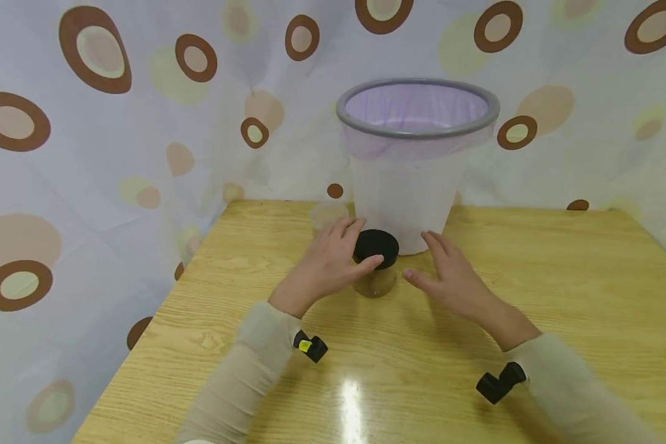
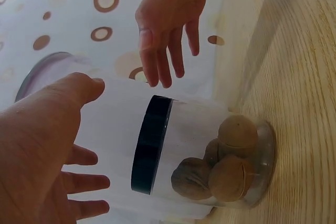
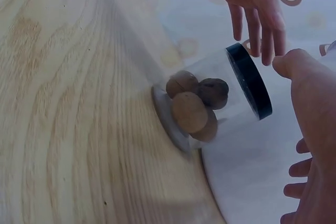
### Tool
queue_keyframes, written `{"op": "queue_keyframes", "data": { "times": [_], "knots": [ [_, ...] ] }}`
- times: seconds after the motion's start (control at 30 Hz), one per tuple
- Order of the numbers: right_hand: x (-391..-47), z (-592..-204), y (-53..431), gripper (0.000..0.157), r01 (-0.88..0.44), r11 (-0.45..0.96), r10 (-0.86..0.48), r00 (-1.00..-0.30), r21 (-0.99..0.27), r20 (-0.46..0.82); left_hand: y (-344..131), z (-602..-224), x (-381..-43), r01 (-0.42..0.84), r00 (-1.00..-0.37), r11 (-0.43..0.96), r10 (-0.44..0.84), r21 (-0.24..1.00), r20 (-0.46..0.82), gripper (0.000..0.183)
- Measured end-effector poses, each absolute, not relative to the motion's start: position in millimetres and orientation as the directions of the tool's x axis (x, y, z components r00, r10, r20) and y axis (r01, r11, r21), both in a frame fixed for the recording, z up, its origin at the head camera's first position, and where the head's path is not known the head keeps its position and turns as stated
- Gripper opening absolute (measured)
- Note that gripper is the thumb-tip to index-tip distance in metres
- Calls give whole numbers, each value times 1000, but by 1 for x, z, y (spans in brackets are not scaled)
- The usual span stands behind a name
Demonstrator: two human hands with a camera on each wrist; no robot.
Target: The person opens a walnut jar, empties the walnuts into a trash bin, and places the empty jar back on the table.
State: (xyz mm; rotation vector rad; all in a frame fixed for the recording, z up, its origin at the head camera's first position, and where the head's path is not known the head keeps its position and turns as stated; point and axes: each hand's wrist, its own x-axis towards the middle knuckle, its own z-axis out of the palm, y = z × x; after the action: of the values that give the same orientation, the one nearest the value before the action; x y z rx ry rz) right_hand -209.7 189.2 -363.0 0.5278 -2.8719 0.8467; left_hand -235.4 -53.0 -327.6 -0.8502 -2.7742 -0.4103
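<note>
A clear jar [image 2: 194,124] with a black screw lid [image 1: 378,245] stands upright on the wooden table, with several walnuts [image 3: 190,112] at its bottom. Just left of the lid is my left hand [image 1: 333,258], its fingers extended and its thumb overlapping the lid in the head view. A gap shows between these fingers and the lid in the left wrist view. My right hand [image 1: 449,274] hovers to the right of the jar, fingers spread and holding nothing. Both palms face inward, one on each side of the jar.
Behind the jar stands a white bin [image 1: 405,191] with a grey rim and a purplish liner. A translucent round container [image 1: 328,211] is partly hidden behind my left hand. A spotted curtain [image 1: 161,135] hangs along the table's back and left edges.
</note>
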Motion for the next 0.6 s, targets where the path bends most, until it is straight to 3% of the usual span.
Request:
{"op": "queue_keyframes", "data": {
  "times": [0.6],
  "knots": [
    [-219,-394,166,86,-358,651,-324,-929,-670,181,-22,-340,-239,563,-822,802,518,201,234,72]
  ]
}}
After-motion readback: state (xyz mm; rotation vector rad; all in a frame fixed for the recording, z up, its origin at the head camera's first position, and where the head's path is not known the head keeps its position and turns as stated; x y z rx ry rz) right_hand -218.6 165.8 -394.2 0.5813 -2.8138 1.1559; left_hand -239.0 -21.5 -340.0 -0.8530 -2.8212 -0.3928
